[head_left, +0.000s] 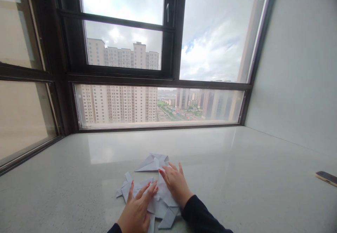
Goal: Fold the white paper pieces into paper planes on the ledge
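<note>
Several folded white paper pieces (pixel 168 216) lie in an overlapping cluster on the pale speckled sill. My left hand (pixel 138 205) rests over the left and middle part of the cluster, fingers spread and palm down. My right hand (pixel 175 182) is over its upper right part, fingers also apart, with the fingertips near a folded pointed piece (pixel 151 163) at the far side. Neither hand is closed round any paper. The paper directly beneath both hands is hidden.
A dark, flat object (pixel 326 177) lies at the right edge of the sill. Beyond the sill stands a dark-framed window (pixel 158 82), with tall buildings outside. A pale wall (pixel 295 71) bounds the right side.
</note>
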Demonstrator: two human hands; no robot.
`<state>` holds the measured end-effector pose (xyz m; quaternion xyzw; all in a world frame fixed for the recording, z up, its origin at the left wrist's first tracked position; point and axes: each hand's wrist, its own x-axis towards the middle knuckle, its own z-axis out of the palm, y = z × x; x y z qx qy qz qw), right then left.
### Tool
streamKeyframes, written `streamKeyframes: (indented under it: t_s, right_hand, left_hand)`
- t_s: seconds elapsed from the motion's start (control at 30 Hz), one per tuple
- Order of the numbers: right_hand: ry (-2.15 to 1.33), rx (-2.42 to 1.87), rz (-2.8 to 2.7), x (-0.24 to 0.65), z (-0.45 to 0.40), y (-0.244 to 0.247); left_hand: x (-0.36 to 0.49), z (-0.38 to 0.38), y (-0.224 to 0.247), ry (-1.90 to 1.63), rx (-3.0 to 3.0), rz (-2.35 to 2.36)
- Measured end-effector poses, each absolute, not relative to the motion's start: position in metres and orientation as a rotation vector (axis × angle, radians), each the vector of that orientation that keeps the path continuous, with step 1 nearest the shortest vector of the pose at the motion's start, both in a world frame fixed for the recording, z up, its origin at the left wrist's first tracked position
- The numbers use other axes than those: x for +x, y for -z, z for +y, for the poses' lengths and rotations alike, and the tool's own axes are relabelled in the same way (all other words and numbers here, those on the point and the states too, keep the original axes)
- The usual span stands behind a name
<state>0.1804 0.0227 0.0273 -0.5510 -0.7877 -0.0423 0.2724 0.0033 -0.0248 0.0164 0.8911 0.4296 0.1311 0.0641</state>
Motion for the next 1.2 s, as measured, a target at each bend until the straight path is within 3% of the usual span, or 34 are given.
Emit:
streamKeyframes:
  t_s: [0.27, 0.43, 0.63, 0.87, 1.2]
  right_hand:
    - [0.031, -1.435, -2.049, 0.183, 0.023, -0.033]
    - [-0.065, -1.404, -2.107, 0.182, 0.027, -0.024]
    - [-0.299, -1.291, -2.054, 0.177, 0.019, -0.034]
    - [-0.105, -1.271, -2.007, 0.182, 0.029, -0.026]
    - [0.054, -1.411, -2.176, 0.17, 0.042, -0.015]
  left_hand:
    - [-0.003, -0.02, -0.01, -0.758, 2.593, 1.761]
    - [-0.004, -0.018, -0.004, -0.733, 2.521, 1.861]
    - [-0.002, -0.021, 0.0, -0.59, 2.583, 1.568]
    - [0.004, -0.025, -0.009, -0.47, 2.756, 1.181]
    - [0.002, -0.025, -0.014, -0.407, 2.719, 1.121]
